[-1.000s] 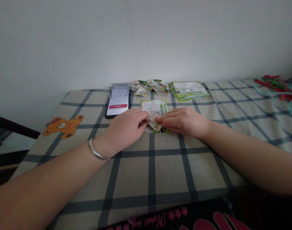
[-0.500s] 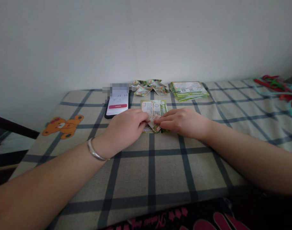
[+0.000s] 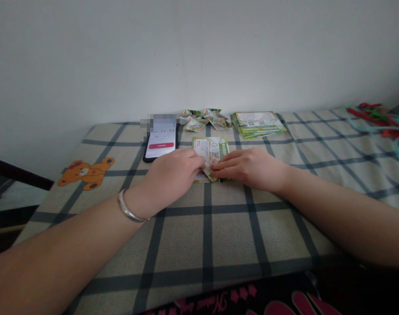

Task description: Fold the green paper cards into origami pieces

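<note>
A flat green-and-white printed wrapper [image 3: 212,144] lies on the tablecloth, with a triangular fold at its near edge. My left hand [image 3: 179,170], a silver bangle on its wrist, has its fingers curled and pinches the wrapper's near left part. From the other side, my right hand [image 3: 248,168] presses its fingers, held together, on the near right part beside the fold. Some of the fold is hidden under the fingertips. Just behind are several folded wrapper pieces [image 3: 206,120] with silvery faces. To their right sits a stack of flat wrappers [image 3: 260,122].
A phone [image 3: 161,140] showing a timer lies left of the wrapper. The checked tablecloth [image 3: 186,245] bears a bear picture [image 3: 86,173] at left. Red and turquoise strips [image 3: 383,124] lie at far right. A wall [image 3: 199,57] stands behind the table.
My left fingers have shifted very slightly on the wrapper near the fold. My right hand stays nearly in place, and the other things have not moved.
</note>
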{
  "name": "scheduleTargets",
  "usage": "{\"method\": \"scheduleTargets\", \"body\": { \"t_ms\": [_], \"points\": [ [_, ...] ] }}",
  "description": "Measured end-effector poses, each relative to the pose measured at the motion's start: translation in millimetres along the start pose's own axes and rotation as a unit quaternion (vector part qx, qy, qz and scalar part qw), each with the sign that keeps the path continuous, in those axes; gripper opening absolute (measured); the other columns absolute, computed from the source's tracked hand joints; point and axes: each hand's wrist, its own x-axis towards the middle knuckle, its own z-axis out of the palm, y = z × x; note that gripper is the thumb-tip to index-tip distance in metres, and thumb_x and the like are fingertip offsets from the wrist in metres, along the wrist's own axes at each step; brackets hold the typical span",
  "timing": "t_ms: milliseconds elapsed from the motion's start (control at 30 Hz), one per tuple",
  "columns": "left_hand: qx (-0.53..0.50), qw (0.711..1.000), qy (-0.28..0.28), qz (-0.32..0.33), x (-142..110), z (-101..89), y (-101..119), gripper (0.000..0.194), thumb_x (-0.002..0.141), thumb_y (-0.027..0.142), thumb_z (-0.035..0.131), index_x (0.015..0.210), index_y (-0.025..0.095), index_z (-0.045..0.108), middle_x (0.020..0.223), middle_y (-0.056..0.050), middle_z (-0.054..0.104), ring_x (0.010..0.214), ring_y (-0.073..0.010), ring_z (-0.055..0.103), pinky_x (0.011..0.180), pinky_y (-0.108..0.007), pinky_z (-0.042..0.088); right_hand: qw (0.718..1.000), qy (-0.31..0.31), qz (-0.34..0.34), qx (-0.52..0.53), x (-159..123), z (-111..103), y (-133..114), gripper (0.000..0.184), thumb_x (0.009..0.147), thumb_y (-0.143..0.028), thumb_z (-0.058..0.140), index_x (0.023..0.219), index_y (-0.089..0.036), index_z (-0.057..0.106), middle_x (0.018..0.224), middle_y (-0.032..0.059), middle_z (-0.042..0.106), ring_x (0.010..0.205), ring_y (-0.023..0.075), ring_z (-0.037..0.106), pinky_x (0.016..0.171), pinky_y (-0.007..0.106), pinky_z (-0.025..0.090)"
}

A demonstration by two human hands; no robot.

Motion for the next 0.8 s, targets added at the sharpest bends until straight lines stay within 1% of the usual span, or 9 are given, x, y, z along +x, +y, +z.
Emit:
{"method": "scheduleTargets", "body": {
  "t_ms": [67,167,367,500,600,700,800],
  "points": [
    [0.016,1.0,-0.001,0.016,0.2,-0.2,-0.6,0.023,0.092,0.016,0.045,0.096,0.018,0.067,0.092,-0.007,0.064,0.087,-0.0236,0.06,0.069,-0.034,0.045,1.0,-0.001,0.0,0.005,-0.1,0.2,1.1,0.031,0.091,-0.009,0.052,0.114,-0.021,0.07,0.123,0.0044,0.069,0.108,0.0216,0.067,0.085,0.035,0.057],
    [0.04,0.998,-0.008,0.037,0.4,-2.5,-1.0,0.021,0.091,0.015,0.047,0.093,0.018,0.068,0.089,-0.007,0.063,0.083,-0.0229,0.059,0.066,-0.033,0.045,1.0,-0.003,0.007,0.013,-0.1,0.6,2.2,0.032,0.091,-0.009,0.053,0.114,-0.023,0.07,0.123,0.0029,0.069,0.109,0.0195,0.066,0.088,0.033,0.056],
    [0.038,0.998,-0.015,0.055,-1.2,-7.5,-0.1,0.023,0.089,0.013,0.048,0.094,0.017,0.07,0.09,-0.008,0.062,0.082,-0.0214,0.059,0.069,-0.033,0.048,0.999,0.009,0.025,0.042,0.4,1.0,1.3,0.03,0.091,-0.011,0.055,0.112,-0.023,0.071,0.121,0.0025,0.07,0.109,0.0195,0.065,0.09,0.034,0.055],
    [0.034,0.998,-0.015,0.051,-3.4,-8.7,2.1,0.025,0.088,0.014,0.047,0.096,0.015,0.071,0.097,-0.011,0.064,0.088,-0.025,0.06,0.075,-0.038,0.051,0.997,0.01,0.034,0.07,-0.4,1.5,3.0,0.03,0.09,-0.012,0.056,0.112,-0.023,0.072,0.121,0.0015,0.07,0.109,0.0187,0.064,0.092,0.033,0.054],
    [0.034,0.998,-0.014,0.058,-4.5,-8.5,3.0,0.026,0.086,0.013,0.048,0.098,0.014,0.071,0.103,-0.011,0.065,0.092,-0.0255,0.061,0.08,-0.04,0.052,0.996,0.005,0.036,0.083,-3.3,2.5,7.0,0.033,0.089,-0.01,0.055,0.115,-0.023,0.071,0.124,0.0,0.069,0.113,0.0188,0.062,0.095,0.033,0.052],
    [0.021,0.996,-0.012,0.086,-5.2,-7.6,2.5,0.026,0.083,0.013,0.049,0.1,0.013,0.07,0.109,-0.012,0.066,0.098,-0.0257,0.062,0.087,-0.04,0.051,0.995,0.003,0.028,0.092,-6.3,4.1,11.6,0.035,0.088,-0.011,0.056,0.118,-0.024,0.069,0.126,-0.0013,0.067,0.118,0.0188,0.059,0.099,0.034,0.05],
    [0.009,0.993,-0.003,0.117,-5.9,-7.5,2.8,0.027,0.083,0.016,0.048,0.101,0.011,0.069,0.111,-0.014,0.067,0.103,-0.0278,0.062,0.091,-0.043,0.05,0.994,0.011,0.016,0.105,-7.6,5.8,14.8,0.034,0.088,-0.012,0.056,0.118,-0.022,0.069,0.127,0.0009,0.067,0.119,0.0187,0.058,0.101,0.035,0.049]
  ]
}}
